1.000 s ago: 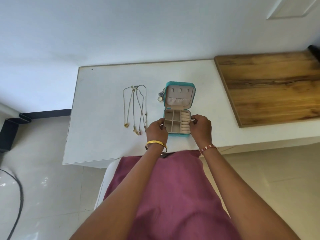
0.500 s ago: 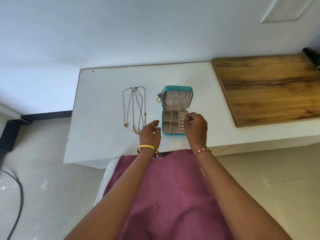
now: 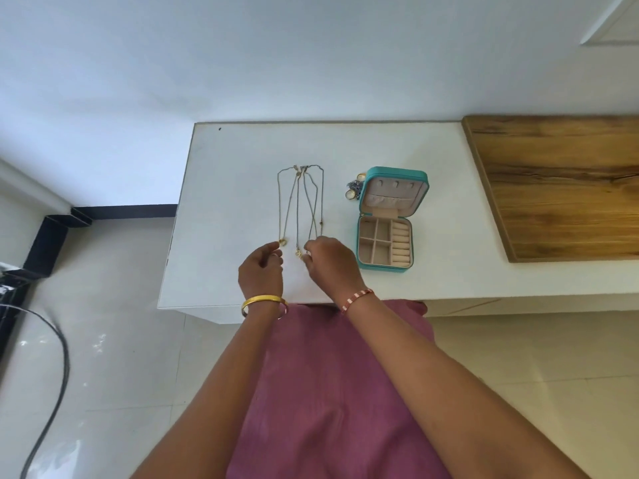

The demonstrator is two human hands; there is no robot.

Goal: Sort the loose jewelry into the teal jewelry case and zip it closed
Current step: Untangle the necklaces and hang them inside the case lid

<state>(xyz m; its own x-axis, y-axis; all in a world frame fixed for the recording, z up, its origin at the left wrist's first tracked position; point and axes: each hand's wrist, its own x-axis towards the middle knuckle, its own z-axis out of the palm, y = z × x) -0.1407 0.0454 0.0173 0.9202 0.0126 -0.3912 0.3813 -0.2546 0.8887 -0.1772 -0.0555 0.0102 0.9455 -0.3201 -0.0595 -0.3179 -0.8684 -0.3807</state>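
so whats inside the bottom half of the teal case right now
The teal case lies open: its square compartments look empty, and beige ring rolls line the right side. Nothing covers the tray; a ring between the rolls would be too small to tell.

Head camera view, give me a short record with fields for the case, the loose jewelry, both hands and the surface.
case: teal jewelry case open, lid laid back, tray compartments look empty
necklaces: chains laid out lengthwise on the white table, left of the case
other jewelry: small cluster of pieces against the lid's left edge
left hand: left hand at the near end of the leftmost chain, by its pendant
right hand: right hand fingers curled at the pendants of the right chains
beside table: wooden board to the right
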